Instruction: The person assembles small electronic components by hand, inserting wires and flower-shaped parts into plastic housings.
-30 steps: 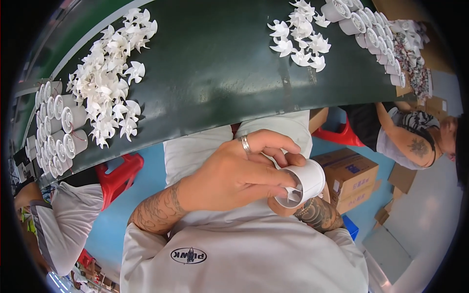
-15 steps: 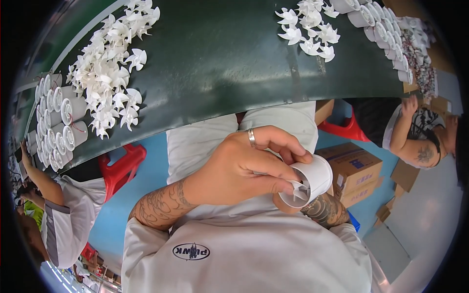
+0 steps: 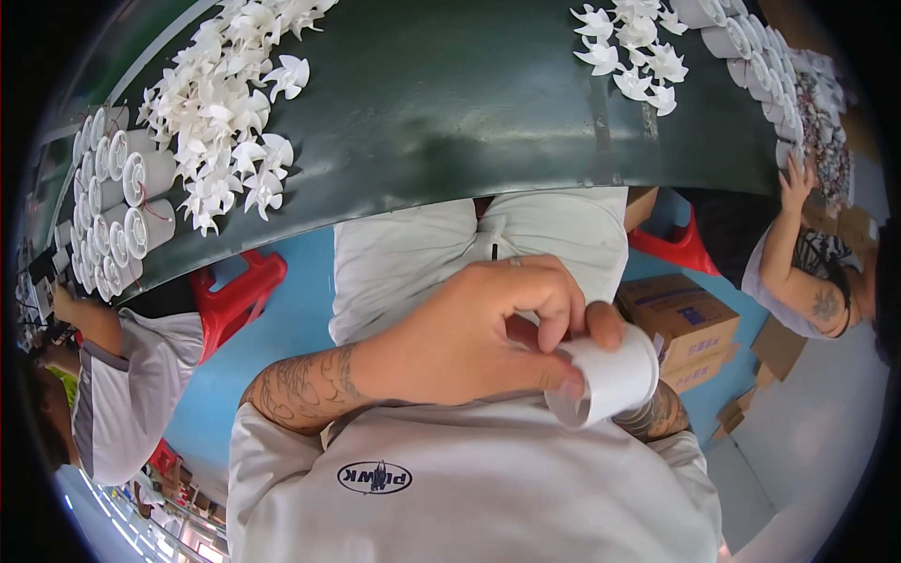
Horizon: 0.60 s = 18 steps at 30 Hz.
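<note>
A short white cylindrical fan housing [image 3: 615, 375] is held in front of my chest, its open end tilted down to the left. My left hand [image 3: 502, 328], wearing a ring, is bent around it; the thumb is at the open end and the curled fingers reach along the upper side. Behind the housing my right hand is almost wholly hidden, and the tattooed right forearm [image 3: 664, 416] leads up to it. The inside of the housing cannot be made out from here.
On the dark green table [image 3: 441, 113] lie a large heap of white fan impellers [image 3: 221, 103] and a smaller group [image 3: 638, 47]. White housings are stacked at left [image 3: 122, 197] and right [image 3: 765, 80]. Co-workers sit on both sides, near red stools [image 3: 239, 300]. Cartons [image 3: 680, 314] stand on the floor.
The housing has turned, and the impeller blades seen inside its opening are out of sight. My left thumb has shifted at the rim. The right-hand co-worker's hand has risen toward the stacked housings.
</note>
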### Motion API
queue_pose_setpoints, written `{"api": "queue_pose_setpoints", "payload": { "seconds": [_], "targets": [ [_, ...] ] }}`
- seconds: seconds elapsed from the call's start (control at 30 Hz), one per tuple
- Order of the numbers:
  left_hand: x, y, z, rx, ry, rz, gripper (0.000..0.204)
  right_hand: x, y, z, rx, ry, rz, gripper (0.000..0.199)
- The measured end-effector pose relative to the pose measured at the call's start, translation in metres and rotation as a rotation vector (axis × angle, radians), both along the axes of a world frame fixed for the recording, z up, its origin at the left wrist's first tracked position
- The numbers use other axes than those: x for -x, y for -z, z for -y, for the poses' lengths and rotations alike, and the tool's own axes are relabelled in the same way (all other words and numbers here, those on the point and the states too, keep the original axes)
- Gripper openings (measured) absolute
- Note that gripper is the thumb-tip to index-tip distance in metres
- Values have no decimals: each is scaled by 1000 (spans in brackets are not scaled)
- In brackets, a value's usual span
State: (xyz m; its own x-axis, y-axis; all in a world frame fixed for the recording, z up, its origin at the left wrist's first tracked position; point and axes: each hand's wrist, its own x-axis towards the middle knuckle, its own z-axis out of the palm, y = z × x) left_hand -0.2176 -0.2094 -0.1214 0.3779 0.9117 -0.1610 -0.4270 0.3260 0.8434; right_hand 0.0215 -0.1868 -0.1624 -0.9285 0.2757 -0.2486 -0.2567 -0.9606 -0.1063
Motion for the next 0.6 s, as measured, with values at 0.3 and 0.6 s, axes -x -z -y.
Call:
{"api": "queue_pose_setpoints", "payload": {
  "seconds": [0.3, 0.6],
  "targets": [
    [23, -2, -5, -232, -23, -245, 40, 16, 20, 23, -183, 98, 135, 74],
    [27, 20, 7, -217, -105, -132, 36, 37, 4, 5, -330, -66, 285, 67]
  ]
}}
